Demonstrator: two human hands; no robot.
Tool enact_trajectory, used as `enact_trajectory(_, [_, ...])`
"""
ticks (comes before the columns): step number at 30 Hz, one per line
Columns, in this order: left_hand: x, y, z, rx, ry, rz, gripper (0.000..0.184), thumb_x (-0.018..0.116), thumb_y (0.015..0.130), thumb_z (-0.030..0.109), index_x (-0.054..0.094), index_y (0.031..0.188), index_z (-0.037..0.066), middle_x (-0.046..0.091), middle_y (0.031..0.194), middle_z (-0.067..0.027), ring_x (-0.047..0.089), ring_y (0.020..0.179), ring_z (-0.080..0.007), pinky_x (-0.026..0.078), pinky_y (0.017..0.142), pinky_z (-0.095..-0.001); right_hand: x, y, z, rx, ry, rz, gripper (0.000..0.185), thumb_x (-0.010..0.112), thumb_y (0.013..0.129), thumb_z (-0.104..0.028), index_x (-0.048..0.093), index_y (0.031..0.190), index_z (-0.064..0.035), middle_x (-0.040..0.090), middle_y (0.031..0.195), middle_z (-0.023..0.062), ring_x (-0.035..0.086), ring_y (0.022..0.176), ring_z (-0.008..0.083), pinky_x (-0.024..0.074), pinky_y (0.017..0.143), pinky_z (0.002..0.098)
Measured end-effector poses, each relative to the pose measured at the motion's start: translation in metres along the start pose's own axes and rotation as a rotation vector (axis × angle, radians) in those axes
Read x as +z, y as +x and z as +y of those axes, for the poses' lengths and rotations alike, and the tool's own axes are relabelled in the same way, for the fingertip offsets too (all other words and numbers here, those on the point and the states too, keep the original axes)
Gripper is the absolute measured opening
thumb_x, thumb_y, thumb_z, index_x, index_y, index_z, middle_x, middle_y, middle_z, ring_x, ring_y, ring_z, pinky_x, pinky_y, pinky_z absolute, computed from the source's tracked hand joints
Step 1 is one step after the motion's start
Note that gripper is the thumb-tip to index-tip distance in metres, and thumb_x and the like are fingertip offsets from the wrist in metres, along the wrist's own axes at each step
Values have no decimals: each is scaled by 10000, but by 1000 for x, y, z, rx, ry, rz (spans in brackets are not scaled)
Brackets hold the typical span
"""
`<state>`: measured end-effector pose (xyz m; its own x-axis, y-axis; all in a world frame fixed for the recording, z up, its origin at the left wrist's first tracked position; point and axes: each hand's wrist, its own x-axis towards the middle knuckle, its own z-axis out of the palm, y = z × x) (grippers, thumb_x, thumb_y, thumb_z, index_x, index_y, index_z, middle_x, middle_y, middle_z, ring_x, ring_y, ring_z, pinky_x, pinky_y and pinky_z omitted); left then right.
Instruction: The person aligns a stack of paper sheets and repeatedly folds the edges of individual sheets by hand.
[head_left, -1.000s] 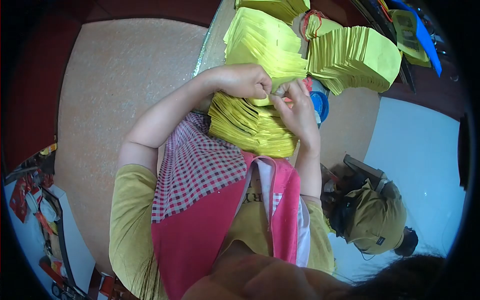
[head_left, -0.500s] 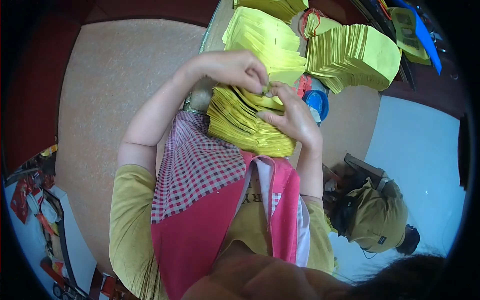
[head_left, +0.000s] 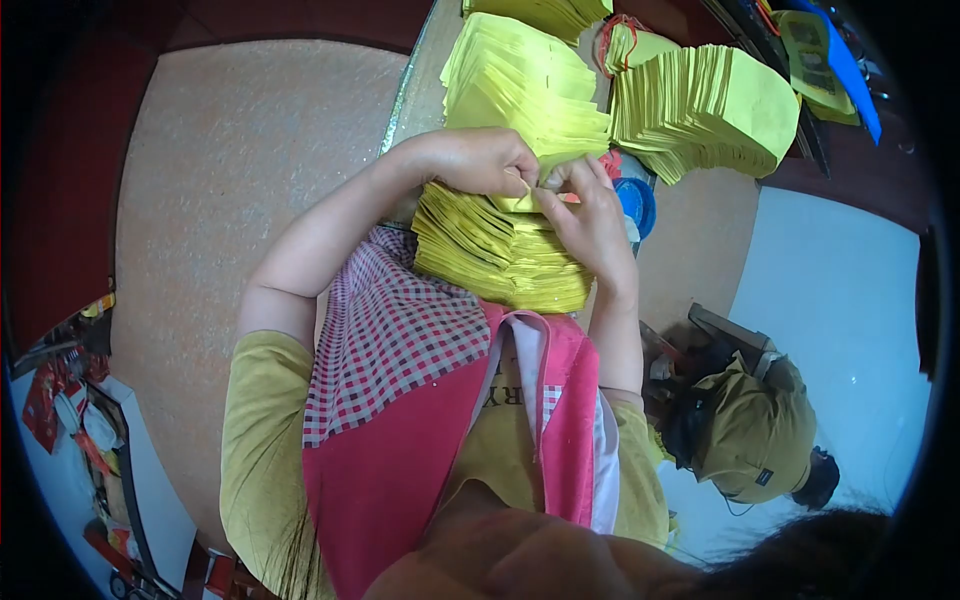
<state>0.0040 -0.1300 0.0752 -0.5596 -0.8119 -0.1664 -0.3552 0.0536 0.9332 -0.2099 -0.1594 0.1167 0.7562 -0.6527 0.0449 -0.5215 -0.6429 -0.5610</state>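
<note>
My left hand (head_left: 488, 162) is closed in a pinch on the edge of a yellow sheet (head_left: 515, 203). Facing it, my right hand (head_left: 592, 215) pinches the same sheet close by, and the fingertips of both hands nearly meet. Just below them, toward my body, lies a thick stack of folded darker-yellow paper (head_left: 500, 255). Beyond my hands a brighter yellow stack (head_left: 525, 80) is fanned out on the table (head_left: 425, 90). What lies right between the fingertips is too small to make out.
Another fanned yellow stack (head_left: 705, 110) stands at the right, beside a small bundle with red string (head_left: 625, 48). A blue round container (head_left: 635, 207) sits right of my right hand. A co-worker in a brown top (head_left: 755, 430) is at the lower right.
Half a second ago my left hand was raised over the darker stack; it has come down and right, back beside my right hand, and a yellow sheet shows between them.
</note>
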Motion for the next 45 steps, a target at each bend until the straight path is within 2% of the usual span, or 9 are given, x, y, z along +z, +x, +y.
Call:
enact_trajectory(6, [-1, -1, -12, 31, -203, 127, 168, 636, 922, 150, 654, 960, -12, 649, 759, 6, 554, 692, -67, 468, 629, -261, -9, -12, -23, -172, -195, 134, 195, 716, 803, -80, 592, 953, -60, 656, 930, 104, 633, 981, 274, 348, 1090, 524])
enact_trajectory(15, [-4, -10, 4, -13, -116, -5, 191, 655, 911, 176, 647, 951, -10, 618, 735, 2, 531, 683, -63, 450, 613, -264, 5, 3, -2, 39, 75, 20, 169, 696, 864, -114, 579, 968, -50, 646, 706, 65, 663, 712, 308, 321, 1118, 519])
enact_trajectory(19, [2, -3, -11, 26, -228, 34, 183, 657, 888, 163, 668, 956, -7, 638, 736, -16, 553, 683, -78, 461, 633, -266, 0, -2, -8, -5, 69, 89, 144, 687, 854, -89, 584, 950, -59, 651, 766, 72, 665, 778, 286, 326, 1111, 520])
enact_trajectory(23, [-3, -1, -8, 107, -39, 196, 180, 660, 863, 150, 702, 961, 5, 677, 771, -60, 612, 724, -113, 494, 693, -283, -20, -12, -32, -207, -281, 183, 133, 664, 838, -88, 614, 961, -84, 674, 941, 78, 651, 936, 273, 344, 1089, 513])
enact_trajectory(27, [-5, 4, -2, 223, 462, 574, 173, 671, 854, 156, 717, 956, 24, 701, 833, -76, 639, 769, -126, 516, 742, -306, -5, -15, -22, -203, -304, -167, 169, 671, 832, -163, 651, 965, -61, 668, 935, 98, 643, 946, 299, 417, 1020, 467])
enact_trajectory(30, [-7, -1, 4, 279, 156, 721, 171, 685, 860, 151, 723, 971, 27, 711, 872, -61, 637, 784, -113, 517, 748, -284, -8, -10, -14, -16, -134, -292, 273, 713, 810, -188, 637, 1012, -19, 663, 1044, 136, 619, 1030, 354, 508, 888, 398])
enact_trajectory(33, [-20, -12, 7, 251, -382, 341, 192, 689, 879, 146, 713, 1006, 5, 710, 880, -46, 635, 801, -102, 514, 744, -254, -10, -5, -15, -20, -34, -171, 293, 720, 814, -192, 631, 1030, -15, 645, 1128, 171, 619, 1057, 376, 495, 912, 425])
enact_trajectory(37, [-14, -14, -2, 85, -114, 5, 255, 669, 909, 150, 669, 1070, -46, 719, 910, -66, 644, 811, -124, 520, 752, -269, -10, -1, -14, -2, 10, -101, 252, 702, 812, -145, 628, 1019, -20, 643, 1096, 168, 628, 1031, 369, 500, 902, 410])
enact_trajectory(45, [0, -6, -14, 129, 48, 170, 279, 637, 864, 160, 653, 1061, -37, 696, 825, -111, 633, 762, -141, 511, 718, -302, -4, -7, -14, -123, -62, -101, 115, 677, 818, -100, 575, 847, -55, 636, 799, 89, 648, 824, 292, 426, 1029, 460])
